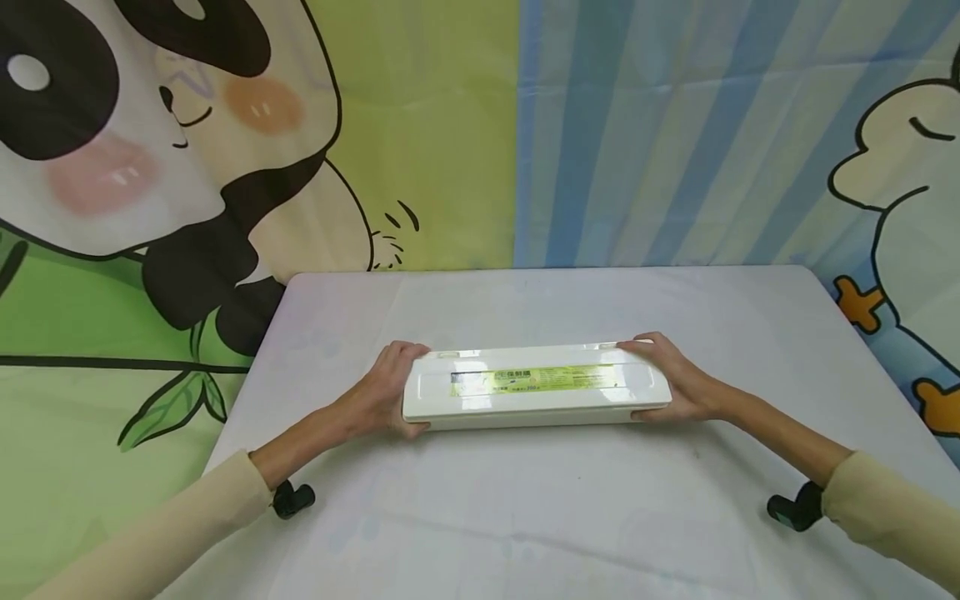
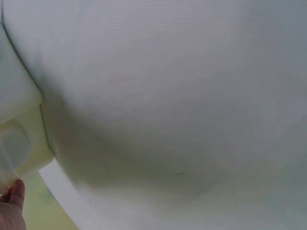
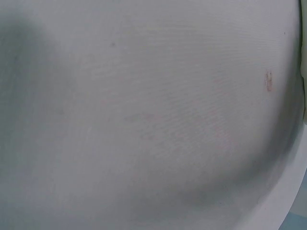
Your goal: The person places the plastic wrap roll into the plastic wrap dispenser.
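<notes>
A long white cling film dispenser box (image 1: 536,412) with a yellow-green printed label (image 1: 536,380) lies across the middle of the head view. My left hand (image 1: 390,387) grips its left end, and my right hand (image 1: 675,383) holds the right end, thumb and fingers on opposite long sides. At the left edge of the left wrist view, part of the box (image 2: 41,139) shows a rounded end, with fingertips (image 2: 17,194) touching it. Only a sliver of the box (image 3: 304,91) enters the right wrist view, where the right hand is out of sight.
A white-covered table (image 1: 525,517) spreads beneath the box. Behind it hangs a printed cloth with a panda (image 1: 187,167) on the left and blue stripes (image 1: 675,125) on the right. Black wrist devices (image 1: 294,498) sit at both sleeve cuffs.
</notes>
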Action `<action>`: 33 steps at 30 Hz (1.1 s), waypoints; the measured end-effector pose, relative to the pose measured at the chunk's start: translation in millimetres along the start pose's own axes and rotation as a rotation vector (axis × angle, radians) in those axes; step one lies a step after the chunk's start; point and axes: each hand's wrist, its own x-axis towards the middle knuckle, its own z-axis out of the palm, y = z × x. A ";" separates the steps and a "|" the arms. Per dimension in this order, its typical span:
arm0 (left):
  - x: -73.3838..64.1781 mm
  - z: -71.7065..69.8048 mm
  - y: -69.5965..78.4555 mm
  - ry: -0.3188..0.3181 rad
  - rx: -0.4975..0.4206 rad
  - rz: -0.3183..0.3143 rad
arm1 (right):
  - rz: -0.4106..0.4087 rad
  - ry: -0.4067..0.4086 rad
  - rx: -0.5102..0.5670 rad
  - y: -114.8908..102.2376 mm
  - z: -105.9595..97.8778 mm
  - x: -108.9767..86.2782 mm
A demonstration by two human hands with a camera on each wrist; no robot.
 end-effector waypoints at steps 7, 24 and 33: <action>2.6 -3.2 0.9 -0.022 0.031 0.001 | 0.004 0.013 -0.036 1.6 1.0 -1.7; 5.5 1.8 -6.4 -0.015 -0.087 0.014 | 0.032 0.004 0.051 -0.5 -0.3 1.2; 5.5 4.5 -7.3 -0.007 -0.085 0.027 | -0.014 0.030 0.011 -1.0 2.6 -2.3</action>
